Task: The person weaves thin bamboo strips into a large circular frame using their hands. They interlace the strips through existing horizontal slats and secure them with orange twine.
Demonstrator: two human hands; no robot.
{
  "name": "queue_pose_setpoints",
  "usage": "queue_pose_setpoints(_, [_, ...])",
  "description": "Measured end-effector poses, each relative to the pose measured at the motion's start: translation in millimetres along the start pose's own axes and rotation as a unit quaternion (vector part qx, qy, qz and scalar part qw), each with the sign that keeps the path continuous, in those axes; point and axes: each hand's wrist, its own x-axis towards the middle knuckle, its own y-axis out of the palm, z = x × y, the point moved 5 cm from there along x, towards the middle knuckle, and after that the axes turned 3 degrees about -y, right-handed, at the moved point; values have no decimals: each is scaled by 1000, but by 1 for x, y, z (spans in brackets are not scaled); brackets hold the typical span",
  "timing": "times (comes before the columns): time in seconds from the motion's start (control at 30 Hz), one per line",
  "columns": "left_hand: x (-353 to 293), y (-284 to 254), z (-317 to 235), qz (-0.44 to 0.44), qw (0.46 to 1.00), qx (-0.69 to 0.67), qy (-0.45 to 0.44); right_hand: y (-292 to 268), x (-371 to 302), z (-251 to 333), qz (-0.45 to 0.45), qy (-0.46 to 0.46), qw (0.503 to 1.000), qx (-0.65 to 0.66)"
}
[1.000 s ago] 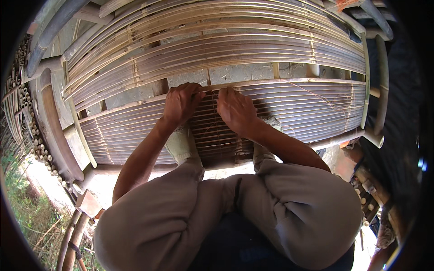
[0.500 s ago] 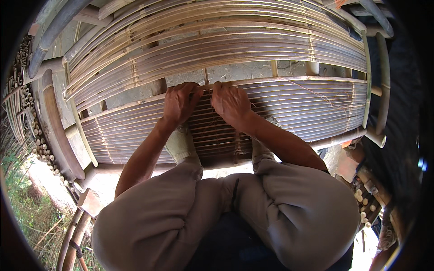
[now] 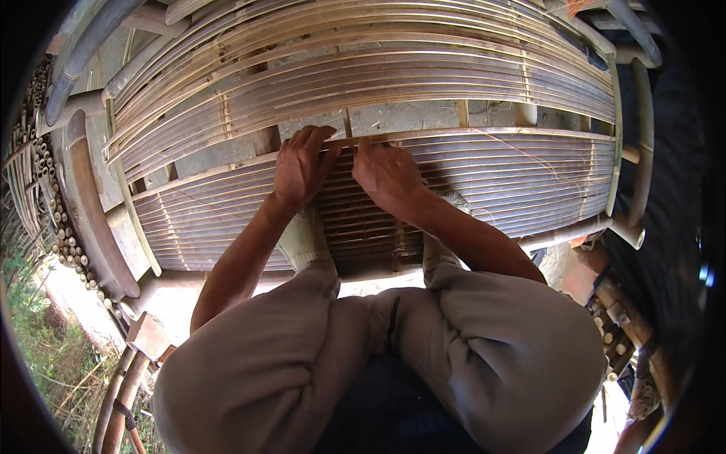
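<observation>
Under both hands lies a long panel of narrow bamboo slats [image 3: 522, 178], its slats running left to right. At its far edge, my left hand [image 3: 299, 170] rests across the edge slat [image 3: 249, 161], fingers stretched out and thumb apart from them. Close on its right, my right hand [image 3: 387, 172] is closed at the same edge, its fingers curled down; whatever they hold is hidden. A thin reddish strand [image 3: 522, 153] loops loosely over the slats to the right. My two feet stand on the near part of the panel.
Beyond a gap lies another band of bamboo slats [image 3: 363, 72]. Thick bamboo poles [image 3: 643, 144] frame the sides. Cut bamboo ends [image 3: 64, 246] are stacked at left, with grass [image 3: 57, 356] below them. Dark sheeting [image 3: 677, 174] hangs at right.
My left fingers have lifted and straightened off the edge slat. The fingers of my right hand have curled in more tightly at nearly the same spot.
</observation>
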Motion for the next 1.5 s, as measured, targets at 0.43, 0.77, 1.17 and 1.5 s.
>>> queue_pose_setpoints(0.43, [30,17,-34,123,936,136,301,-26,0,-55,37,86,926,365])
queue_pose_setpoints(0.77, [34,12,-33,253,928,80,260,-9,-35,-3,46,-16,972,231])
queue_pose_setpoints(1.17, [31,-24,13,107,964,-207,132,-133,-39,-60,218,87,939,252])
queue_pose_setpoints(1.5, [42,-22,-44,224,903,-356,91,-286,-2,-48,23,-57,997,39])
